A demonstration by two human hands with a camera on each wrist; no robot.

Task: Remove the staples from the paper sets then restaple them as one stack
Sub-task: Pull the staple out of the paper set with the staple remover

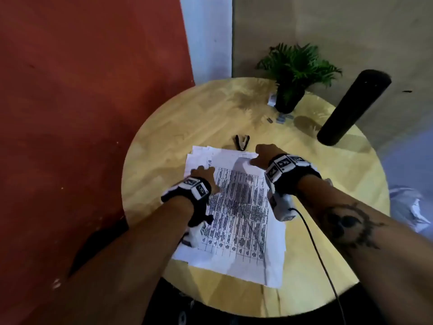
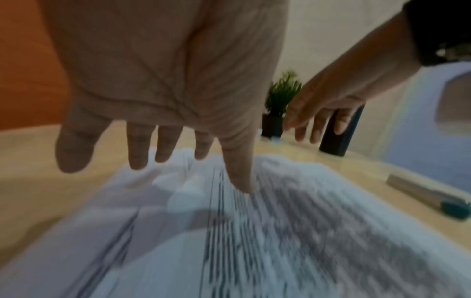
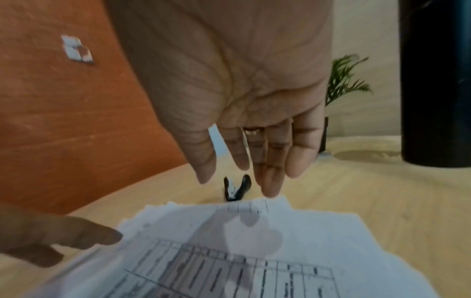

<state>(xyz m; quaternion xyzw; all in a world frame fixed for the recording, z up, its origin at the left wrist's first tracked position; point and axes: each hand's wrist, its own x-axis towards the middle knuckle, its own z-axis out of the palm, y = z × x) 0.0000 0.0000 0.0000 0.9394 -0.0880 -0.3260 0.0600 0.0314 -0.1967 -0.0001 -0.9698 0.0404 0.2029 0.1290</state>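
A stack of white sheets printed with tables (image 1: pixel 239 219) lies loosely fanned in the middle of the round wooden table (image 1: pixel 178 118). My left hand (image 1: pixel 202 171) lies over its upper left part with fingers spread and straight (image 2: pixel 165 141), the thumb tip touching the paper (image 2: pixel 280 231). My right hand (image 1: pixel 262 153) hovers with straight fingers (image 3: pixel 254 161) just above the sheets' far edge (image 3: pixel 254 252) and holds nothing. A black staple remover (image 1: pixel 242 142) lies on the table just beyond that edge (image 3: pixel 235 188). A silvery bar with a dark teal end (image 2: pixel 428 195), maybe the stapler, lies right of the paper.
A small potted plant (image 1: pixel 289 90) stands at the table's far side, with small metal pieces (image 1: pixel 280 119) in front of it. A tall black cylinder (image 1: pixel 353 109) stands at the far right. A red wall runs along the left. Crumpled white material (image 1: pixel 412 207) lies off the table's right edge.
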